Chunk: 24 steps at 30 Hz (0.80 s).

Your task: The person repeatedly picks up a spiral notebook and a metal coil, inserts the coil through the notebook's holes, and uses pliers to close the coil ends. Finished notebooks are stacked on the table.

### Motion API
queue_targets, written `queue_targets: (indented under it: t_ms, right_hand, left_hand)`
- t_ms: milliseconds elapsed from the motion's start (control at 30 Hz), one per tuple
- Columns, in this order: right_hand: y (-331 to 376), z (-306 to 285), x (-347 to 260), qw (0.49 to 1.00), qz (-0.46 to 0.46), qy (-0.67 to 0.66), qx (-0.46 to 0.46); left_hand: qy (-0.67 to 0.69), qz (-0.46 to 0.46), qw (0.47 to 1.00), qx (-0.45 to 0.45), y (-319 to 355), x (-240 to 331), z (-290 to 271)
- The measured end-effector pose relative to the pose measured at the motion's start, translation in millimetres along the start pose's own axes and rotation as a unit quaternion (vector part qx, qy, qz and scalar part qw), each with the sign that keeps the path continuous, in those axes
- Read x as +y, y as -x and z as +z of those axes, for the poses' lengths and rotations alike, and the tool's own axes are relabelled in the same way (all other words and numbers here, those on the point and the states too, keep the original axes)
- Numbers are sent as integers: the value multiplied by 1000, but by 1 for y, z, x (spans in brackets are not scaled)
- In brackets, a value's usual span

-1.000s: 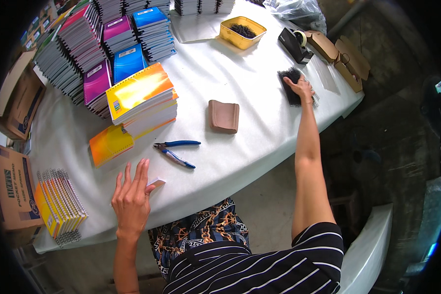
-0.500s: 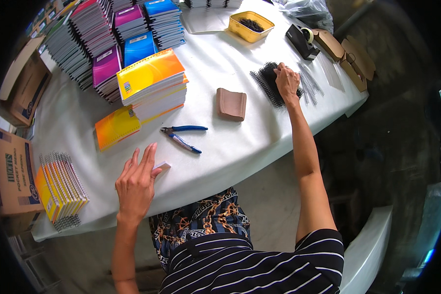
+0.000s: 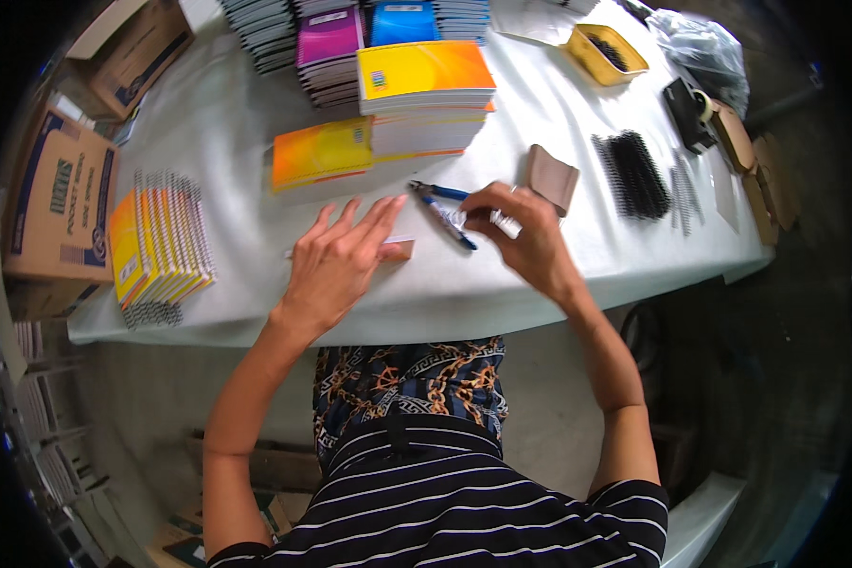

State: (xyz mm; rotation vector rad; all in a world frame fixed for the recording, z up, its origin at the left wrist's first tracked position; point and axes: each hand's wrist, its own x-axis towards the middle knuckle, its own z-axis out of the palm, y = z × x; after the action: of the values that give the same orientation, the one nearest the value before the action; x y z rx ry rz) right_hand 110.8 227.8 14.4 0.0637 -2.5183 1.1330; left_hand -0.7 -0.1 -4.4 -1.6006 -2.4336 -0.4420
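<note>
My left hand (image 3: 339,260) lies flat on the white table (image 3: 227,142), fingers spread over a small brown block (image 3: 398,250). My right hand (image 3: 525,237) pinches a thin pale piece beside the blue pliers (image 3: 442,210). A yellow notebook stack (image 3: 426,95) sits just behind, with black spiral coils (image 3: 631,173) off to my right.

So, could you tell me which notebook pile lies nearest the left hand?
The low orange-yellow pile, just beyond the left hand; the taller yellow stack sits farther back.
</note>
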Motion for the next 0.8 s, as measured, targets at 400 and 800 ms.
queue_targets:
  t_ms: [400, 800]
  right_hand:
    - [-6, 24, -1, 984, 83, -117, -109]
    - [-10, 26, -20, 981, -39, 136, -131]
  left_hand:
    - [3, 6, 1000, -12, -4, -3, -2]
    - [23, -41, 998, -31, -2, 0, -3]
